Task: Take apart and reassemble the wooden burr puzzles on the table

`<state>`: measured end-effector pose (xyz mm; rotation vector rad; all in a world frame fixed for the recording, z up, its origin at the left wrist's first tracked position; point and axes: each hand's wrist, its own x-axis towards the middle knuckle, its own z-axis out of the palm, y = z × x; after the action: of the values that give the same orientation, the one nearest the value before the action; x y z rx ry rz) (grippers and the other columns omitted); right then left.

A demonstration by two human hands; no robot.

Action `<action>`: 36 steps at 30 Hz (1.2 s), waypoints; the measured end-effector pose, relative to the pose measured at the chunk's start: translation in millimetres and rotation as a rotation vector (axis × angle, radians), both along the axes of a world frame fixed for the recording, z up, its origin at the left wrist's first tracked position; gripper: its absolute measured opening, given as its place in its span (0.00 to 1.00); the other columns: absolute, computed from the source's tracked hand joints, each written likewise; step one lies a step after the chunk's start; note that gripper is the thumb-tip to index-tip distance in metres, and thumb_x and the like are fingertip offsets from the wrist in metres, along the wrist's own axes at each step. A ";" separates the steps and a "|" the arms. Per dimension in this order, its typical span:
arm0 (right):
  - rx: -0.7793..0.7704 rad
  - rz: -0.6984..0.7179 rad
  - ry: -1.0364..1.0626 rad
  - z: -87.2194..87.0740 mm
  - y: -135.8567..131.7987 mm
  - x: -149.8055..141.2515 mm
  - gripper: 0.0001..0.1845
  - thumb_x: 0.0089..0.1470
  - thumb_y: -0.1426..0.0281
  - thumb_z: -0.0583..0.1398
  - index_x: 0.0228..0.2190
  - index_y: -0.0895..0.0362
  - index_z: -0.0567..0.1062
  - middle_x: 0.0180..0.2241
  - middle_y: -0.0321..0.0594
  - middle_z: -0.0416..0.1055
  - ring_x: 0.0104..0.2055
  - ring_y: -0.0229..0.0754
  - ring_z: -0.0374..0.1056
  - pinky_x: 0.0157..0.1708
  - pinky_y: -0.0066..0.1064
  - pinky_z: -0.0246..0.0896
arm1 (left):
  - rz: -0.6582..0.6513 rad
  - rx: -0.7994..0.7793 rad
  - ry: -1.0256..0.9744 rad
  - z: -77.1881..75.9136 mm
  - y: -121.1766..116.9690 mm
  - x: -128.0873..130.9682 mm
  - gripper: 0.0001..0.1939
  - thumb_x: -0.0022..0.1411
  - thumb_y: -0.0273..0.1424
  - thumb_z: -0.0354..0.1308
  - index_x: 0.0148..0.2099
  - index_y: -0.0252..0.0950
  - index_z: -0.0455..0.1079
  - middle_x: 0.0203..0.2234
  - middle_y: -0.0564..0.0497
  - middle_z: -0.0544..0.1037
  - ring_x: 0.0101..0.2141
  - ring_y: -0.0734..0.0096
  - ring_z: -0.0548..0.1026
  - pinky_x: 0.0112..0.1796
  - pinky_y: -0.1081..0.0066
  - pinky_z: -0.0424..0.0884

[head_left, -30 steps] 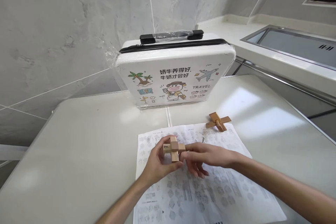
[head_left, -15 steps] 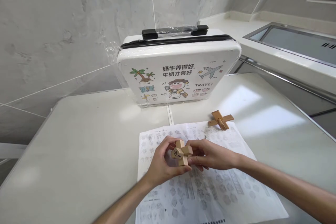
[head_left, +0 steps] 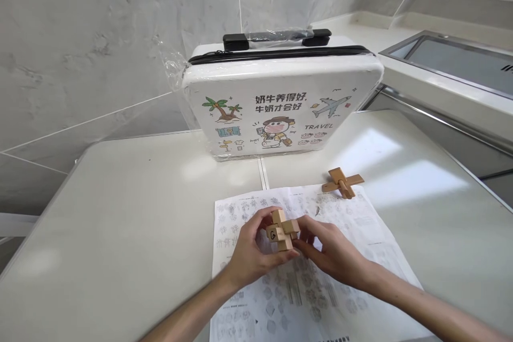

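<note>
Wooden burr puzzle held between both hands above the printed sheet

The light wooden burr puzzle [head_left: 282,231] is off the worktop [head_left: 140,214], over the far left part of the printed sheet [head_left: 377,235]. The left hand [head_left: 250,254] is curled in a C around it, fingers on the far side and thumb on the near side, gripping it firmly. The right hand [head_left: 336,251] comes in from the right, nearly closed, thumb and index fingertips pinching the puzzle's right end; its other fingers fold underneath, partly hidden.

The step in hand looks like working the interlocked pieces. Moving a single piece would call for a steady left grip and a straight, light pull or push from the right fingertips; a skewed force could bind it. Both forearms reach in from the near edge and converge at the puzzle.

A darker wooden cross puzzle [head_left: 342,184] lies at the sheet's far right corner; a plastic-wrapped white suitcase [head_left: 280,77] stands at the worktop's far edge.
</note>
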<state>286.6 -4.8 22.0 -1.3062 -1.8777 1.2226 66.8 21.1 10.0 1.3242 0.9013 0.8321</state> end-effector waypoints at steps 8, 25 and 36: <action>0.068 -0.033 -0.057 -9.8 -18.0 -1.3 0.08 0.71 0.72 0.55 0.50 0.50 0.68 0.36 0.38 0.79 0.31 0.41 0.74 0.29 0.31 0.67 | -0.043 0.153 0.120 -3.7 -0.4 -1.3 0.37 0.53 0.38 0.80 0.63 0.50 0.71 0.47 0.50 0.76 0.42 0.63 0.73 0.45 0.64 0.73; 0.296 -0.045 -0.154 -30.9 -11.0 15.5 0.14 0.72 0.74 0.53 0.55 0.49 0.69 0.38 0.38 0.75 0.33 0.42 0.73 0.31 0.31 0.69 | -0.062 0.261 0.182 -6.4 0.7 1.9 0.36 0.56 0.41 0.79 0.63 0.56 0.69 0.52 0.49 0.72 0.51 0.58 0.74 0.51 0.59 0.76; 0.455 -0.217 -0.207 -35.0 -4.9 17.9 0.12 0.72 0.72 0.57 0.54 0.51 0.71 0.49 0.49 0.73 0.50 0.53 0.73 0.44 0.45 0.76 | -0.041 0.260 0.207 -3.8 1.0 1.9 0.36 0.56 0.43 0.78 0.63 0.51 0.70 0.52 0.47 0.77 0.52 0.55 0.75 0.54 0.54 0.74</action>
<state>304.5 -9.7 -13.0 -1.3671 -1.9431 0.5239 68.7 22.1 6.3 1.6737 0.9451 0.8101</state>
